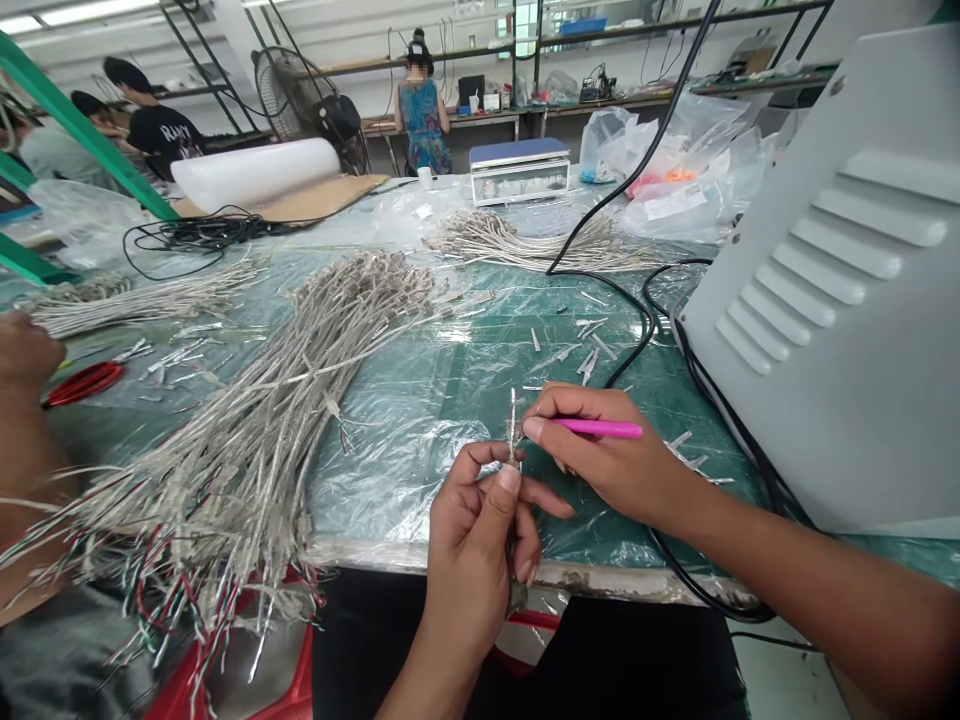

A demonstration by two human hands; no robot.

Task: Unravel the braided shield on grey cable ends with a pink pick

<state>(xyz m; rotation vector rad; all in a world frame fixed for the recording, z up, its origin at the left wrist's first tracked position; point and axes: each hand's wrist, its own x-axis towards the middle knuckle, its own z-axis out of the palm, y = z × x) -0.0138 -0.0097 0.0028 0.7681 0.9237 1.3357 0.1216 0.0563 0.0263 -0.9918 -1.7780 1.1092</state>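
Observation:
My left hand (480, 520) pinches a cable (513, 452) between thumb and forefinger, its stripped, silvery end pointing up and away from me. Close beside that end, my right hand (607, 450) is closed around a tool with a bright pink handle (600, 428). The tool's tip is hidden by my fingers, so its kind does not show. To the left of my hands lies a large bundle of clear-sheathed cables (300, 370). Red, green, white and black wire ends hang from it over the table's front edge.
A grey louvred machine housing (832, 290) stands at right, with black cords (637, 300) running beside it. Foil and sheath scraps (589, 350) litter the green table (405, 400). More cables (540, 243) lie behind. At far left are another person's hand (26, 350) and red-handled tool (86, 383).

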